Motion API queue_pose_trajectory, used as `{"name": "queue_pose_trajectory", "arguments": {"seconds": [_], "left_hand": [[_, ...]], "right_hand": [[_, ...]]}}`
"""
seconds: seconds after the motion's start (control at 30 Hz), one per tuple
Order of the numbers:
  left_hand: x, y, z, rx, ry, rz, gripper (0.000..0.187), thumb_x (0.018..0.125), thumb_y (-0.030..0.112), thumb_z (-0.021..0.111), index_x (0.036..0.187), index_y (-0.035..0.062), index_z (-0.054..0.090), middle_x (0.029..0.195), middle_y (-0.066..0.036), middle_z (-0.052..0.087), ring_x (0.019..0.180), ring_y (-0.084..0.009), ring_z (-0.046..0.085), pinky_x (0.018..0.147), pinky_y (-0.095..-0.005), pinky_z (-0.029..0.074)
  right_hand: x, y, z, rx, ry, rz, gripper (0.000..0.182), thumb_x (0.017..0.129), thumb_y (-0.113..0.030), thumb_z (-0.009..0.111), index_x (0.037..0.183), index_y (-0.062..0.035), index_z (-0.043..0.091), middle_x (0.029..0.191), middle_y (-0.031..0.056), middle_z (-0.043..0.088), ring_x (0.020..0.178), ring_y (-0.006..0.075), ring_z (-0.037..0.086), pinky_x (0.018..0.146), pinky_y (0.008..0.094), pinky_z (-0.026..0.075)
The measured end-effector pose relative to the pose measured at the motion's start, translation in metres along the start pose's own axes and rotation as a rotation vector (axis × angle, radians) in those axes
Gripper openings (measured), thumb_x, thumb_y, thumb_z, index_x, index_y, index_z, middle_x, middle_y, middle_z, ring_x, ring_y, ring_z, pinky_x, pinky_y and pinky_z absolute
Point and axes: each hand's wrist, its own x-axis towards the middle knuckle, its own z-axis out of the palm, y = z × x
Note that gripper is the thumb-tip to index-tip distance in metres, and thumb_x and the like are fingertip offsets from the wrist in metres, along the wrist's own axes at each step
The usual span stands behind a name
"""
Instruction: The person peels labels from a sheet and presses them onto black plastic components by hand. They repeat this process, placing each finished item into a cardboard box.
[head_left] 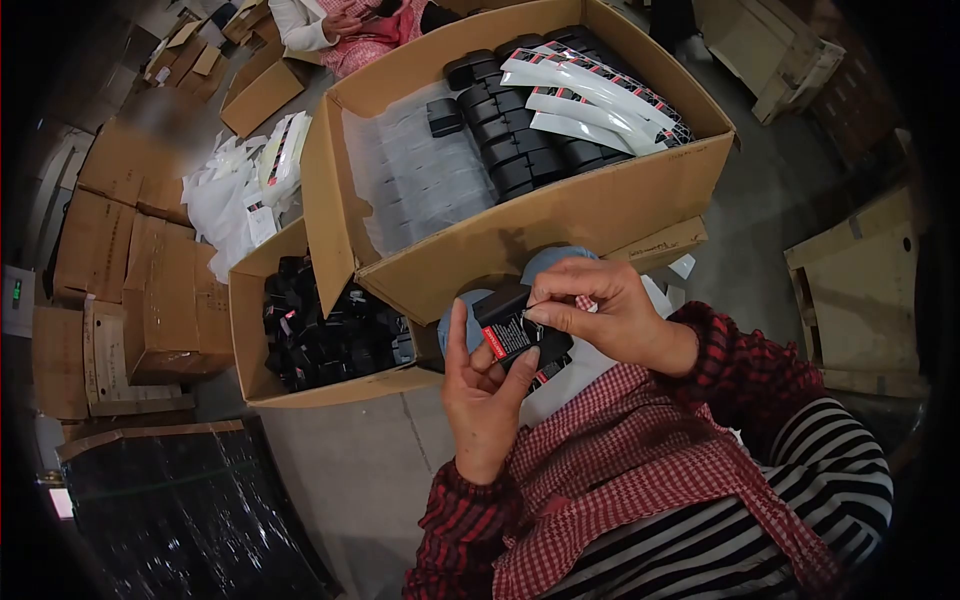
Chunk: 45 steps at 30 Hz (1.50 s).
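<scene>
Over my lap, my left hand (483, 392) holds a small black case (512, 318) from below, its thumb pressing the near side and its index finger pointing up. A black label with a red band (494, 342) and fine white print shows on it. My right hand (612, 312) pinches at the case's right edge with thumb and forefinger; what lies between the fingertips is too small to make out. Ahead stands a large open carton (545, 215) holding rows of black cases (500, 130). White label strips (590, 95) printed black and red lie on these rows.
A lower carton (330, 385) full of black pieces sits at the left. White sheets and bags (235, 190) are heaped behind it. Stacked cartons (165, 290) and a black-wrapped pallet load (190, 510) stand further left. Another person (345, 30) sits beyond the large carton.
</scene>
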Motion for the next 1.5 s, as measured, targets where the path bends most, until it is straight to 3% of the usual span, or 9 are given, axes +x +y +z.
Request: {"name": "queue_pose_trajectory", "arguments": {"seconds": [0.4, 0.8, 0.87, 1.5], "left_hand": [[0.0003, -0.0011, 0.0031, -0.021, -0.001, -0.037, 0.078, 0.086, -0.010, 0.062, 0.149, 0.0004, 0.017, 0.114, -0.013, 0.065, 0.101, -0.0154, 0.063, 0.086, -0.0305, 0.055], [0.0017, -0.0039, 0.0016, -0.022, -0.019, -0.039, 0.079, 0.089, -0.006, 0.062, 0.150, 0.0007, 0.012, 0.117, -0.015, 0.064, 0.103, -0.0168, 0.062, 0.087, -0.0309, 0.054], [0.0014, -0.0037, 0.0029, -0.021, -0.002, -0.037, 0.076, 0.086, -0.009, 0.062, 0.148, -0.0010, 0.018, 0.114, -0.012, 0.065, 0.102, -0.0148, 0.063, 0.085, -0.0304, 0.056], [0.0002, -0.0009, 0.0054, -0.022, 0.014, -0.058, 0.075, 0.087, -0.006, 0.063, 0.148, 0.0014, 0.021, 0.115, -0.011, 0.065, 0.099, -0.0141, 0.064, 0.082, -0.0292, 0.057]], "right_hand": [[-0.0037, 0.0037, -0.0026, 0.079, 0.003, 0.088, 0.010, 0.084, -0.006, 0.071, 0.092, 0.0000, 0.068, 0.080, 0.0037, 0.062, 0.072, 0.0094, 0.055, 0.062, 0.0249, 0.044], [-0.0043, 0.0043, -0.0032, 0.051, 0.011, 0.041, 0.009, 0.083, -0.005, 0.071, 0.088, 0.0004, 0.066, 0.078, 0.0045, 0.060, 0.070, 0.0118, 0.054, 0.062, 0.0267, 0.043], [-0.0055, 0.0044, -0.0038, 0.031, 0.004, 0.047, 0.009, 0.083, -0.005, 0.071, 0.089, 0.0003, 0.067, 0.078, 0.0044, 0.061, 0.071, 0.0119, 0.055, 0.062, 0.0265, 0.043], [-0.0086, 0.0039, 0.0031, -0.109, 0.073, -0.032, 0.010, 0.080, -0.004, 0.072, 0.089, -0.0018, 0.068, 0.081, 0.0059, 0.063, 0.065, 0.0122, 0.057, 0.056, 0.0244, 0.045]]}}
